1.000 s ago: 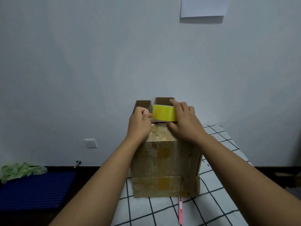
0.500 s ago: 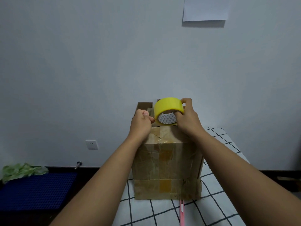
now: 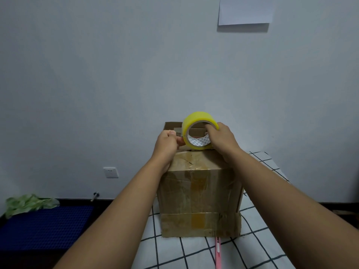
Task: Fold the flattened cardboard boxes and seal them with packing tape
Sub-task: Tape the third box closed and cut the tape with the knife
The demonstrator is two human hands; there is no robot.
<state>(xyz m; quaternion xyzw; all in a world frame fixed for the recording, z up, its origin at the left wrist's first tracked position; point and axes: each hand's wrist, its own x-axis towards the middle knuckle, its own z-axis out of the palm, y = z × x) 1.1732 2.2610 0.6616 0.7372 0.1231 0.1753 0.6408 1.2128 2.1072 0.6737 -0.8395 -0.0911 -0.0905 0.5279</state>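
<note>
- Your cardboard box [image 3: 198, 193] stood upright on the counter [image 3: 268, 249] with its checked cloth, the near top flap folded down and shiny with old tape.
- The far flaps [image 3: 172, 126] stood up at the back of the box; what lay inside it could not be seen from the head view.
- A lower band of cardboard ran across the box front, with a patch of yellowish tape on it.
- Your right hand [image 3: 221, 136] held the yellow tape roll [image 3: 199, 131] on edge just above the far top edge of the box, fingers hooked through its core and curled round the rim.
- Your left hand [image 3: 168, 141] was curled beside the roll's left side, thumb and fingers pinched together at the roll's edge; whether they held the loose tape end was too small to tell.
- A pink pen-like object [image 3: 218, 251] lay on the cloth in front of the box, cut off by the bottom edge.
- On the left, low down, a dark blue mat [image 3: 44, 228] had crumpled green material [image 3: 29, 203] on its far corner.
- A wall socket [image 3: 110, 172] and a sheet of paper [image 3: 245, 9], cut off at the top, were on the wall.
</note>
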